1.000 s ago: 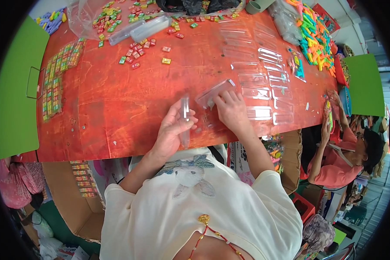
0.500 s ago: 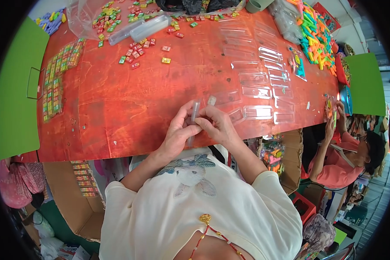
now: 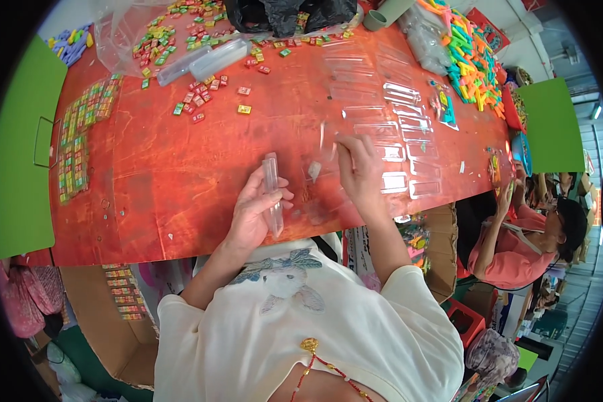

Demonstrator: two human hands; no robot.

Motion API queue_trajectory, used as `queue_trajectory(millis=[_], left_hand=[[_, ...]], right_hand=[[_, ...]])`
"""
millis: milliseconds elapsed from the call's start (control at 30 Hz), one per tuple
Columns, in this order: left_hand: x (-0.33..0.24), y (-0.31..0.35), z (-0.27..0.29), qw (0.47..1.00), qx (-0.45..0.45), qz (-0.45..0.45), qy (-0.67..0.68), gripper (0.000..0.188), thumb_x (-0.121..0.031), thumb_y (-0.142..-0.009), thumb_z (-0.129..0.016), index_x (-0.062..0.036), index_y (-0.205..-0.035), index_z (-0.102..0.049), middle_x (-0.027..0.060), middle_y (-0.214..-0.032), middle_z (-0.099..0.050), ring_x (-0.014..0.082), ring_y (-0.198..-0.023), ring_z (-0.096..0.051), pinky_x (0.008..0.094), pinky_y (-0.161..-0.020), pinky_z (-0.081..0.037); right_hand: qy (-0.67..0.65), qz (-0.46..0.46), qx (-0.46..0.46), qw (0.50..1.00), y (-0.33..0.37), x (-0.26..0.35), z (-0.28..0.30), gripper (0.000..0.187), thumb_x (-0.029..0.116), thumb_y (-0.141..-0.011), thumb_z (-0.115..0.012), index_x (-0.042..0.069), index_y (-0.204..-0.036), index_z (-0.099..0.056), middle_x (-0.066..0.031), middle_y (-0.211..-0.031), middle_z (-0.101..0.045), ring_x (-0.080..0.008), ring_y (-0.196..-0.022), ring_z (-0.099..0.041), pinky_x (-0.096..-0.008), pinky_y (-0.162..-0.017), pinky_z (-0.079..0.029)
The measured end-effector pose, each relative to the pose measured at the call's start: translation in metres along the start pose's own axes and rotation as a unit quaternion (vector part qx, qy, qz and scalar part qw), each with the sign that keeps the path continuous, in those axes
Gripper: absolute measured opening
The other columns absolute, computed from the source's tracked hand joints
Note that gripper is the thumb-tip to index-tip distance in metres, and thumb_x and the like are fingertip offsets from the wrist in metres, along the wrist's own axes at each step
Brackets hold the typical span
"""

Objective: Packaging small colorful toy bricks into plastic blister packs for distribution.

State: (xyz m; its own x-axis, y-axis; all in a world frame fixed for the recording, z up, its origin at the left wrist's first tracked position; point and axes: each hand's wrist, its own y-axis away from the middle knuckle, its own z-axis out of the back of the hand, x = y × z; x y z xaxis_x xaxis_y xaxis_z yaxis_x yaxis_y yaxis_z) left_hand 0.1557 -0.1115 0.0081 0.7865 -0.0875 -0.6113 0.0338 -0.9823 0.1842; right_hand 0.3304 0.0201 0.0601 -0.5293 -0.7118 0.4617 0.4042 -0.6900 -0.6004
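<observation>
Left hand (image 3: 253, 213): fingers curled around a long clear plastic tube (image 3: 272, 194), thumb pressed against its side, the tube held roughly upright over the near edge of the red table (image 3: 181, 167). Right hand (image 3: 360, 171): fingers extended forward and down onto the tabletop, fingertips pinching a thin clear plastic piece (image 3: 323, 137); whether the piece is fully lifted off the surface cannot be told. Just beyond the right hand lie rows of empty clear trays (image 3: 409, 144), set side by side toward the table's right portion. Farther out, on the left part of the table, a strip of small coloured blocks (image 3: 77, 144) is laid in neat columns. Toward the far edge, loose coloured blocks (image 3: 201, 107) lie scattered beside two clear tubes (image 3: 201, 61) lying flat. At the far right corner sits a heap of bright coloured pieces (image 3: 472, 60). A second person (image 3: 529, 234) in a pink top sits at the right end of the table, hands raised to its edge.
</observation>
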Motion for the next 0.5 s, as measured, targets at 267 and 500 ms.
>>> queue_trajectory(millis=[267, 500], left_hand=[[-0.001, 0.002, -0.006, 0.999, 0.004, 0.016, -0.037, 0.062, -0.006, -0.088, -0.058, -0.0062, -0.144, -0.03, 0.0085, -0.116, -0.049, 0.0171, -0.1, -0.056, 0.032, -0.087, -0.048], [-0.002, 0.001, -0.018, 0.998, 0.019, -0.006, -0.053, 0.064, -0.002, -0.086, -0.058, -0.0064, -0.144, -0.031, 0.0053, -0.118, -0.048, 0.0131, -0.106, -0.051, 0.0287, -0.091, -0.045]], right_hand=[[0.192, 0.078, 0.163, 0.964, 0.02, -0.02, -0.019, 0.018, 0.009, -0.078, -0.061, 0.009, -0.096, -0.064, -0.0068, -0.089, -0.056, -0.0248, -0.082, -0.054, -0.0373, -0.072, -0.039], [-0.282, -0.201, 0.355, 0.868, 0.013, 0.045, -0.008, 0.014, 0.013, -0.09, -0.062, 0.001, -0.096, -0.063, -0.0014, -0.085, -0.062, -0.0089, -0.081, -0.057, -0.0264, -0.069, -0.045]])
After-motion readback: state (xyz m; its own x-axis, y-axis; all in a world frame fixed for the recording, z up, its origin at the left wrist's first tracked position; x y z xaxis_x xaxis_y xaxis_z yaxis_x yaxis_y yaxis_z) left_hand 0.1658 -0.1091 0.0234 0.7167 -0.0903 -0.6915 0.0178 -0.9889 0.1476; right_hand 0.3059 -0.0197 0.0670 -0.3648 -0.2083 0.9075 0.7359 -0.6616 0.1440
